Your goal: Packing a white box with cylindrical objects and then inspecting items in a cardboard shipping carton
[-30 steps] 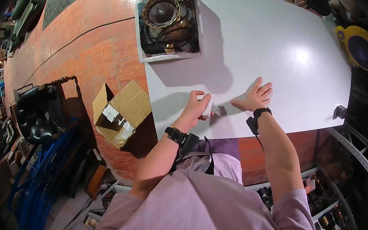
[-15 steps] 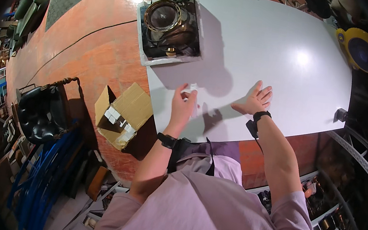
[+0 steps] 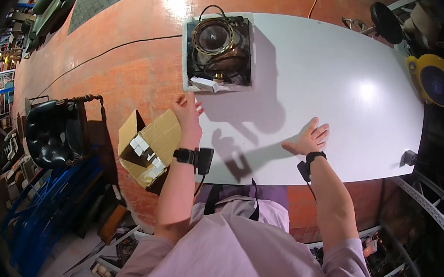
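The small white box (image 3: 204, 84), held in the left hand (image 3: 188, 110) a second ago, is now clear of it, over the near-left corner of the black unit's tray (image 3: 190, 84); contact cannot be determined. Left fingers: loosely curled, at the desk's (image 3: 339, 102) left edge. Right hand (image 3: 308, 140): remains spread near the front edge. Count: one tray, one carton (image 3: 166, 132).

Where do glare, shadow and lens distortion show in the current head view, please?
Head view: one glare spot on the right part of the table, another on the floor near the top; head view: dark shadows on the table, to the right of the left hand and to the left of the right hand; head view: the table's far edge bows and the picture's corners go black.
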`<state>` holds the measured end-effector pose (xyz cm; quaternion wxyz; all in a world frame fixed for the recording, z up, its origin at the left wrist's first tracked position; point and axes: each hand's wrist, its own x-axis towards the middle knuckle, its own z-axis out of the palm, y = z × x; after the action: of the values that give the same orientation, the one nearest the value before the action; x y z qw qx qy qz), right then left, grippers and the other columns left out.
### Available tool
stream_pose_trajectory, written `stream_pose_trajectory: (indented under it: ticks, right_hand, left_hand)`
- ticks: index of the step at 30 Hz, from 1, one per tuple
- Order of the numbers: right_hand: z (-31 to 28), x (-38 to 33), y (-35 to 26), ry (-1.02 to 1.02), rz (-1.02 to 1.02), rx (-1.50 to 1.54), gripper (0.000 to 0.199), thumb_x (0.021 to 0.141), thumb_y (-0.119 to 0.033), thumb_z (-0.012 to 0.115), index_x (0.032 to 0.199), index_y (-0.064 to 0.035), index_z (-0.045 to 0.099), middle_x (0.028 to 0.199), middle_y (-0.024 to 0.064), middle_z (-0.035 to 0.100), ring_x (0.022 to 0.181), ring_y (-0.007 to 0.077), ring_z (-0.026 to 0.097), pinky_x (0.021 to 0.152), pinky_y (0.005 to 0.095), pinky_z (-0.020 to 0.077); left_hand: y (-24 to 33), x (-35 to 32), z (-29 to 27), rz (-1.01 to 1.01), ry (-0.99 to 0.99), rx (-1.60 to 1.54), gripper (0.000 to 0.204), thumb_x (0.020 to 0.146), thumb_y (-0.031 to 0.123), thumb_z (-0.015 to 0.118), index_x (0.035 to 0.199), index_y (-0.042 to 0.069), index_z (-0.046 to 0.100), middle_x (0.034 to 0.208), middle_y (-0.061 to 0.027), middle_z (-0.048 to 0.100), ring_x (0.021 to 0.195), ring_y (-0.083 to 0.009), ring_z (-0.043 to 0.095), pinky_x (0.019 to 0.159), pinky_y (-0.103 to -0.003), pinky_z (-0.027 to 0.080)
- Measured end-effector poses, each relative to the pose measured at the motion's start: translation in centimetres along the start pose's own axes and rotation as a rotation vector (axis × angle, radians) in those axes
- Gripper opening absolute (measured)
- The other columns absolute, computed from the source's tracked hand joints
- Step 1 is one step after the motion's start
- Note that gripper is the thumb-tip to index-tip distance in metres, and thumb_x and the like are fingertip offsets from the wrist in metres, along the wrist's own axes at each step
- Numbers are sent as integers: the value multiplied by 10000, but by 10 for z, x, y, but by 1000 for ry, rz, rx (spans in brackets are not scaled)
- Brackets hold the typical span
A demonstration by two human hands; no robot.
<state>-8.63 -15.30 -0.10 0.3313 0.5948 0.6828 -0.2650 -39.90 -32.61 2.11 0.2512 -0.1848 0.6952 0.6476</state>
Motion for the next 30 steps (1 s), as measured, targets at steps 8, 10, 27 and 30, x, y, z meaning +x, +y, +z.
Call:
stream_pose_trajectory:
  ticks: [8,10,27,30]
  right_hand:
    - [3,1,1,20,13,-21,1607,585,-582,901,1578,-58,-249,1589,397,-258,1506,544,-204,1186,700,34]
    - [5,-1,1,22,7,-24,1608,583,-586,902,1578,-55,-244,1591,398,-251,1509,542,-196,1184,703,38]
    - [-3,-35,8,35,-28,13,1603,601,-617,878,1566,-49,-269,1609,371,-238,1518,506,-214,1209,666,12]
    - [1,-35,10,26,-12,-102,1626,602,-648,875,1551,-66,-311,1594,388,-257,1513,518,-209,1211,663,0]
  left_hand:
    - [-18,-33,5,975,-326,936,320,897,73,648,1207,34,578,1174,-192,563,965,-363,635,817,-421,530]
    - [-21,-37,8,932,-306,898,313,893,60,640,1200,40,581,1152,-195,568,973,-390,626,831,-444,525]
    - [-104,-106,-168,412,-398,1100,241,838,181,514,793,73,726,828,-216,695,801,-429,677,715,-507,525]
    - [-138,-130,-224,396,-349,1055,243,838,165,509,782,54,717,842,-225,699,811,-430,676,732,-495,530]
